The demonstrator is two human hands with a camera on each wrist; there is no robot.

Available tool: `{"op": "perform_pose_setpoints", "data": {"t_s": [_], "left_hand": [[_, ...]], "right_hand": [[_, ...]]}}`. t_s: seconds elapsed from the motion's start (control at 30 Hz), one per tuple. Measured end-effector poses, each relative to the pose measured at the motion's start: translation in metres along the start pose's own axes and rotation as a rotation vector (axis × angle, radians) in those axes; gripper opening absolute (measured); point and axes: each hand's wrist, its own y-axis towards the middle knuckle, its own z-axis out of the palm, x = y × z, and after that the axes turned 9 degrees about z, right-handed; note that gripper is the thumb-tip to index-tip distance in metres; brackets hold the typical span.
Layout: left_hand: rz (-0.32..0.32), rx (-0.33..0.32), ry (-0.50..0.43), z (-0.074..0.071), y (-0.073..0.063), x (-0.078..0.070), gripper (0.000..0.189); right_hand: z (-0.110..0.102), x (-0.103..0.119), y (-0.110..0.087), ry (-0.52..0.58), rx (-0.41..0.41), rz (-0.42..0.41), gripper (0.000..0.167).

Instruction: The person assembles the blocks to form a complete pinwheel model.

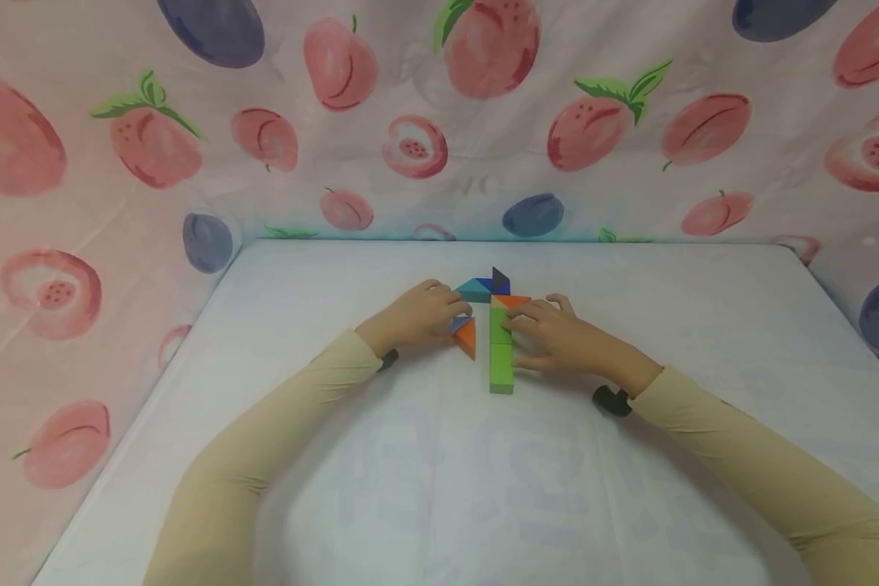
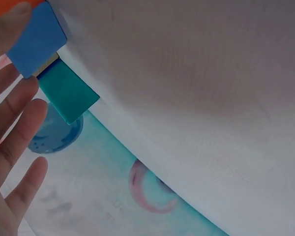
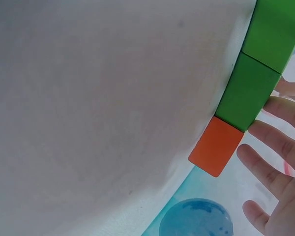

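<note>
A column of two green blocks point(image 1: 501, 366) lies on the white table. At its far end sit an orange triangular block point(image 1: 514, 301), a dark piece point(image 1: 500, 281) and a teal block point(image 1: 474, 290) extending left. My right hand point(image 1: 560, 334) is at the column's right side, its extended fingertips against the green blocks point(image 3: 248, 91) and near the orange block point(image 3: 216, 146). Left of the column, my left hand point(image 1: 421, 313) touches a small blue block point(image 2: 38, 42) beside another orange triangular block point(image 1: 466, 338). Its fingers are nearly straight, with the thumb over the blue block's face.
A white cloth covers the table point(image 1: 425, 472). Behind and to the left hangs a fruit-print curtain point(image 1: 476, 171). Dark wrist devices point(image 1: 612, 400) show below the beige sleeves point(image 1: 286, 423).
</note>
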Motion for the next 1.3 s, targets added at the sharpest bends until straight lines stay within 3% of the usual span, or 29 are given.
{"op": "perform_pose_setpoints", "data": {"t_s": [0.27, 0.5, 0.63, 0.73, 0.9, 1.1, 1.3], "left_hand": [[0.028, -0.049, -0.008, -0.001, 0.004, 0.002, 0.034], [0.015, -0.023, -0.02, 0.0, 0.009, 0.004, 0.036], [-0.002, -0.019, -0.034, -0.002, 0.01, 0.001, 0.046], [0.03, -0.04, -0.033, -0.003, 0.01, -0.004, 0.044], [0.112, -0.071, 0.002, -0.007, 0.01, -0.012, 0.024], [0.116, -0.056, 0.051, -0.007, 0.012, -0.009, 0.024], [0.132, -0.053, 0.04, -0.004, 0.017, 0.0, 0.025]], "right_hand": [[-0.001, 0.0, 0.0, -0.001, 0.006, 0.011, 0.06], [0.0, 0.0, 0.0, -0.003, 0.009, 0.015, 0.061], [0.0, 0.0, -0.001, -0.002, -0.006, 0.004, 0.06], [0.0, 0.0, -0.001, 0.006, -0.015, -0.004, 0.06], [0.001, 0.0, -0.002, 0.01, -0.018, -0.006, 0.06], [0.0, 0.0, -0.002, 0.0, -0.005, 0.002, 0.061], [0.0, -0.001, -0.002, 0.01, -0.007, -0.009, 0.061]]}}
